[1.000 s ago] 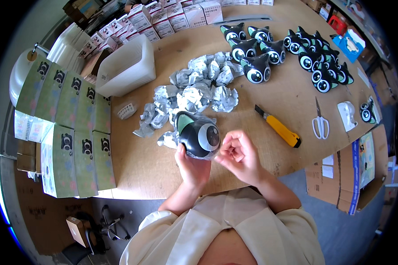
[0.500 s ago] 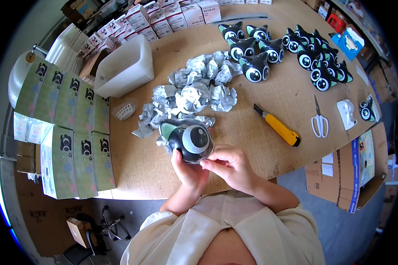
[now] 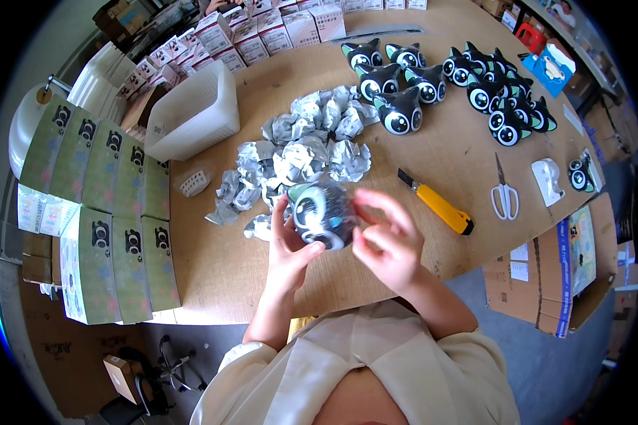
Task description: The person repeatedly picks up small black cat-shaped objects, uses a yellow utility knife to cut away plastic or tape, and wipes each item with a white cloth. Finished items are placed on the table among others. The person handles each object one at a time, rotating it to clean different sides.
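Note:
A black cat-head figure (image 3: pixel 324 216) with large white-ringed eyes and green inner ears is held above the table's near edge. It looks wrapped in clear plastic film, blurred in places. My left hand (image 3: pixel 288 248) is closed around its left side, thumb low in front. Blurred by motion, my right hand (image 3: pixel 393 244) is at the figure's right side with fingers curled; whether they grip the film is unclear. Just beyond the figure lie several crumpled silver-grey paper wads (image 3: pixel 301 159). More black cat heads (image 3: pixel 398 112) sit farther back, and another cluster (image 3: pixel 507 92) at the far right.
Right of my hands lie a yellow box cutter (image 3: pixel 443 209) with its blade out, white-handled scissors (image 3: pixel 505 200) and a tape dispenser (image 3: pixel 547 182). Green boxes (image 3: pixel 96 262) stand stacked at the left, near a white plastic bin (image 3: pixel 195 117). An open carton (image 3: pixel 524 283) stands beyond the right edge.
The figure has turned in my left hand and shifted slightly right. My right hand has left its pinch at the figure's lower right and moved up along its right side.

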Demonstrator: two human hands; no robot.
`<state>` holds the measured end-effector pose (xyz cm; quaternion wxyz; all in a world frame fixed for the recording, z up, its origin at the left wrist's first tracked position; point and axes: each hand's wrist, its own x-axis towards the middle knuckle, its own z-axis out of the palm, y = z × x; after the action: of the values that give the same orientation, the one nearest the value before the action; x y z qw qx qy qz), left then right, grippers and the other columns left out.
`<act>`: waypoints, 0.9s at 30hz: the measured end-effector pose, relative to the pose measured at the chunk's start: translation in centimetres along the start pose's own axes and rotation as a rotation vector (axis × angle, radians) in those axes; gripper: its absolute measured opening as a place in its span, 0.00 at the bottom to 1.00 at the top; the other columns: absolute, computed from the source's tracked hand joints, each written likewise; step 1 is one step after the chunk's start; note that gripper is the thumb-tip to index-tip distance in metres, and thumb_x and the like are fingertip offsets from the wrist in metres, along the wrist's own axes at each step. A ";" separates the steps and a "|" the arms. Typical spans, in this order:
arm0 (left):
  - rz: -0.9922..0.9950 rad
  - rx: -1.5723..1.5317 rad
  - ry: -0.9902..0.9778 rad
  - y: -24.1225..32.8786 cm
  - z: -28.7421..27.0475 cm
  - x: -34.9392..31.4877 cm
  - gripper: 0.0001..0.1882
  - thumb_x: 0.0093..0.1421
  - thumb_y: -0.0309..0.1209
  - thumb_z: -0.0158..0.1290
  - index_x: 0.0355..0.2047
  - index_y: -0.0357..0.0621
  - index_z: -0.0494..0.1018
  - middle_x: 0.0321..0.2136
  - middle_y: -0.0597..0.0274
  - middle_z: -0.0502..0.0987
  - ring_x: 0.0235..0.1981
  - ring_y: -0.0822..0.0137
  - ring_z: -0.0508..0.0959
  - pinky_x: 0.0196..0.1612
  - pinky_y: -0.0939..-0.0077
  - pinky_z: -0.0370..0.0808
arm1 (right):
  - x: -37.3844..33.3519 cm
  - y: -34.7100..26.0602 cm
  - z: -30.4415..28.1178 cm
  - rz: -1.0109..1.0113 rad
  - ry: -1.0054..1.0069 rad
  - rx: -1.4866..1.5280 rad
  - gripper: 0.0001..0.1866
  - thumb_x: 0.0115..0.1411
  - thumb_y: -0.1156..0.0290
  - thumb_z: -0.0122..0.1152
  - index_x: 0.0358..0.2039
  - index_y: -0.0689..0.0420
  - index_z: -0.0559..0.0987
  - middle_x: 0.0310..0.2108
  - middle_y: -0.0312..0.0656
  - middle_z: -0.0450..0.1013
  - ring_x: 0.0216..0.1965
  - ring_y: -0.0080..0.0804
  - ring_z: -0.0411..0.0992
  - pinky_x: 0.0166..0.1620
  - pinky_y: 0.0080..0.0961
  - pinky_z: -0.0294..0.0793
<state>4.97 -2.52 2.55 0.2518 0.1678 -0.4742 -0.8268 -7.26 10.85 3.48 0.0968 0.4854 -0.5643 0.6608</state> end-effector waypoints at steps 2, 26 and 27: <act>0.114 0.116 -0.002 -0.1 1.2 0.4 0.64 0.40 0.29 0.72 0.69 0.48 0.39 0.54 0.49 0.67 0.53 0.58 0.73 0.54 0.63 0.74 | -0.2 -0.5 0.0 -0.092 -0.117 -0.096 0.09 0.51 0.85 0.64 0.21 0.66 0.71 0.48 0.56 0.71 0.44 0.46 0.76 0.44 0.34 0.81; 0.215 0.263 -0.010 -0.9 1.3 0.4 0.51 0.39 0.33 0.71 0.62 0.38 0.56 0.51 0.55 0.69 0.52 0.63 0.72 0.56 0.68 0.70 | 0.5 -0.1 -1.3 -0.280 -0.388 -0.525 0.23 0.55 0.81 0.57 0.52 0.71 0.71 0.48 0.57 0.73 0.47 0.44 0.76 0.44 0.32 0.79; 0.230 0.262 0.023 -1.4 0.9 0.4 0.49 0.36 0.28 0.71 0.59 0.38 0.59 0.49 0.56 0.71 0.50 0.64 0.73 0.56 0.70 0.70 | 0.4 -0.2 -1.2 -0.264 -0.385 -0.526 0.23 0.54 0.82 0.55 0.52 0.73 0.70 0.48 0.59 0.73 0.46 0.45 0.77 0.42 0.29 0.80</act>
<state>3.81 -1.54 1.75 0.3260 0.1534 -0.5909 -0.7218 -8.00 11.80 4.05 0.1949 0.6281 -0.6556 0.3711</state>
